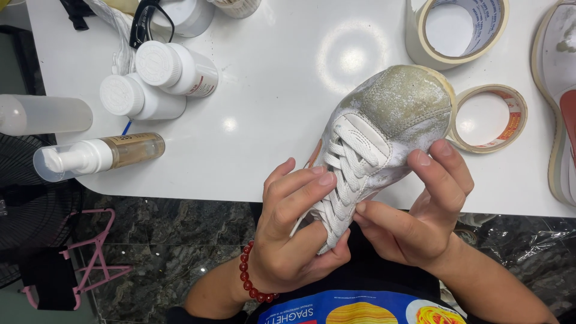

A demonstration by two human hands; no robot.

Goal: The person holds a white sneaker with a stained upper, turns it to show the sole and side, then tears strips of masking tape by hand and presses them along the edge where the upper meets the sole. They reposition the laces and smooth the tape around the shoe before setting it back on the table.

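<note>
Now sneaker [384, 126] between both grips.

sneaker [384, 129] heel hidden behind hands, second shoe [558, 102] cut off at right edge

shoes 2 [384, 138] [555, 102] | tape rolls 2 [457, 30] [489, 118] | white jars 2 [177, 68] [139, 99] | pump bottle 1 [99, 156]

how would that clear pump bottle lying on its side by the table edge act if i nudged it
The clear pump bottle of amber liquid would probably roll, since it lies on its round side on the glossy white table. It looks partly filled, so likely light. Its spot near the table's front edge suggests it could drop off.
</note>
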